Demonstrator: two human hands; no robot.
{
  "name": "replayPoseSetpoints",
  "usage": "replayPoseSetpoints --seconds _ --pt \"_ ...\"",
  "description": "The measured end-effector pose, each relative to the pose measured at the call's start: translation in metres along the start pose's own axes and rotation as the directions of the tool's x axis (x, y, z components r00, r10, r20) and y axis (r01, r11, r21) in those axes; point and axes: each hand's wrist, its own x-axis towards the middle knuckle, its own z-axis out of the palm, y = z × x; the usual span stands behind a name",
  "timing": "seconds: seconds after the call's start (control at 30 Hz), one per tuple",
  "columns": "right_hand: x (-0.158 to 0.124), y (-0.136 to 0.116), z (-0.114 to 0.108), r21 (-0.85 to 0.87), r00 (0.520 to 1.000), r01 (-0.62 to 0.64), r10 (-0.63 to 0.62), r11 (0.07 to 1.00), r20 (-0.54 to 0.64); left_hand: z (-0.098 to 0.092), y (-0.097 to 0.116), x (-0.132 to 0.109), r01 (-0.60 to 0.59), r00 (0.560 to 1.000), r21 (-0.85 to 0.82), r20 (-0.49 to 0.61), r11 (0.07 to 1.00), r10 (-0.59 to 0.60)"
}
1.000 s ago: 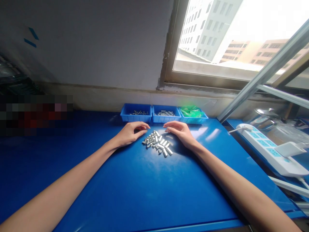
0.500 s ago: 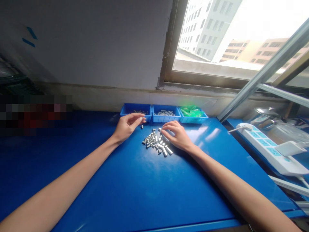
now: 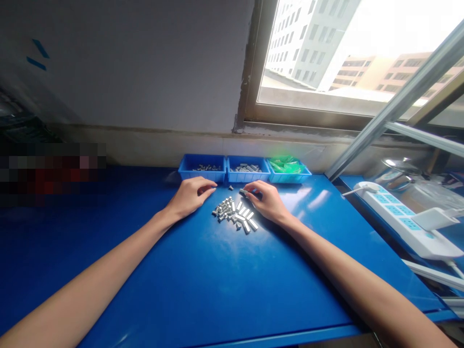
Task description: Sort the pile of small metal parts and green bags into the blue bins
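Blue desk: loose metal pile remains; left bin, middle bin already part-stocked. Right hand pinching metal piece beyond pile; left hand near left bin, fingers curled, tip contact unclear.

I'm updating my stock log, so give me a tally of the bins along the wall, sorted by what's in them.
Bins holding metal pieces: 2
Bin holding green plastic: 1
Total: 3 bins
The loose pile in front is too crowded to count piece by piece.
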Motion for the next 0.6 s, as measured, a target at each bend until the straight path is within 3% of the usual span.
replayPoseSetpoints --seconds 0.17,0.3,0.4,0.47,0.53,0.6 --pt "0.0 -0.005 -0.001 0.058 0.999 0.021 -0.019 0.998 -0.032 -0.01 0.007 0.024 0.015 0.964 -0.05 -0.265 0.999 -0.028" --pt "0.0 -0.002 -0.001 0.09 0.999 0.008 -0.005 0.996 -0.043 -0.018 0.012 0.047 -0.019 0.942 -0.06 -0.335 0.998 -0.002" --pt "0.001 0.001 0.0 0.112 0.998 -0.033 0.039 0.993 -0.055 -0.013 0.014 0.044 -0.091 0.965 0.046 -0.245 0.995 0.099" --pt "0.001 0.003 0.0 0.126 0.995 -0.063 0.072 0.99 -0.068 -0.005 0.013 0.032 -0.189 0.979 0.049 -0.071 0.981 0.192" --pt "0.001 0.004 0.001 0.133 0.991 -0.089 0.101 0.987 -0.084 0.004 0.008 0.018 -0.248 0.964 0.01 0.106 0.969 0.245" --pt "0.002 0.004 0.001 0.147 0.987 -0.121 0.135 0.982 -0.088 0.012 0.001 0.007 -0.23 0.958 -0.009 0.176 0.973 0.228"
